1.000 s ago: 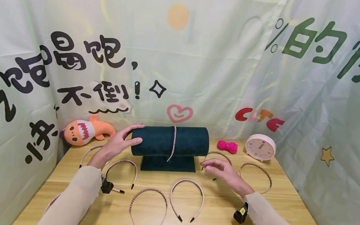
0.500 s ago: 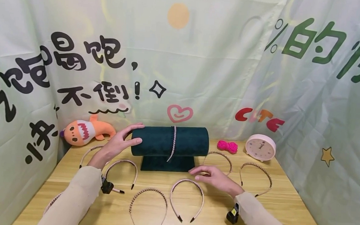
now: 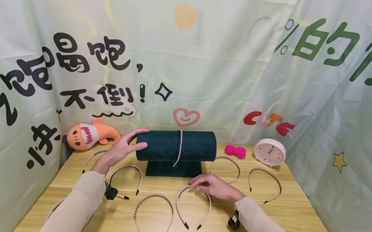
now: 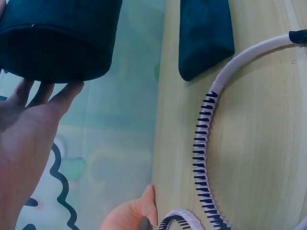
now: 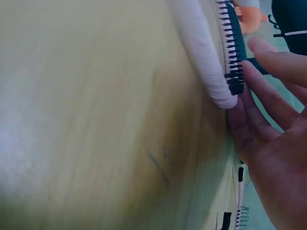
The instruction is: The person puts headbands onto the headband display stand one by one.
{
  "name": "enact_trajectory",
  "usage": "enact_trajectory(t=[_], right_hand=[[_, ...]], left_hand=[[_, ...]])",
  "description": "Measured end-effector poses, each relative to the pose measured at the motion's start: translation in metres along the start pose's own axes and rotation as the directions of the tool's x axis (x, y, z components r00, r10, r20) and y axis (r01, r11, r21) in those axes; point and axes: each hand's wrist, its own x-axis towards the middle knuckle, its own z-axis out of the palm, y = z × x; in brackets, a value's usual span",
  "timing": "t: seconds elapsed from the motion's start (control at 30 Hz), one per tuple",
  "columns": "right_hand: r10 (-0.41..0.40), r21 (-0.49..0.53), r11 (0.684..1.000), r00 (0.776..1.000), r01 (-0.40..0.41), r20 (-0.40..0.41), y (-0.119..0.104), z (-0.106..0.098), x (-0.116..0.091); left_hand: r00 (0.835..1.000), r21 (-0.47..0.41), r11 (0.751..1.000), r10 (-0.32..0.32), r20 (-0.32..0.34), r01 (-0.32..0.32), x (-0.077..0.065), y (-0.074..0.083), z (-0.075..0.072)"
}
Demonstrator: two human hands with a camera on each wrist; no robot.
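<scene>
A dark green velvet headband display stand stands at the back of the table, its roll held level over a flat base. One braided headband is looped over the roll's middle. My left hand grips the roll's left end, thumb in front and fingers behind; in the left wrist view the fingertips lie against the roll. In front of the stand lies a pale pink headband with black tips. My right hand is over its curved top, fingertips right at the band in the right wrist view, thumb apart.
Several more headbands lie around: one front centre, one by the left wrist, one at the right, one behind the right hand. An orange plush toy, a pink bow and a round clock stand along the back.
My right hand has moved left and nearer, from the headband right of the stand to the top of the pale pink one in front. The left hand stays on the roll.
</scene>
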Motion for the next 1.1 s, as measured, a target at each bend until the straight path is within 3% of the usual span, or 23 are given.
enact_trajectory(t=[0.33,0.8,1.1], right_hand=[[-0.024,-0.154,0.988,1.000,0.022,-0.009,0.000,0.004,0.004],[-0.065,-0.126,0.990,0.997,0.061,-0.030,-0.015,-0.011,-0.005],[-0.005,-0.111,0.994,1.000,0.004,-0.009,-0.013,-0.023,-0.018]], left_hand=[[1.000,-0.004,1.000,0.008,0.001,-0.008,0.001,0.001,0.000],[1.000,-0.019,1.000,0.015,0.002,-0.015,0.002,0.000,0.000],[1.000,-0.024,1.000,0.007,0.010,-0.007,0.001,-0.001,0.000]])
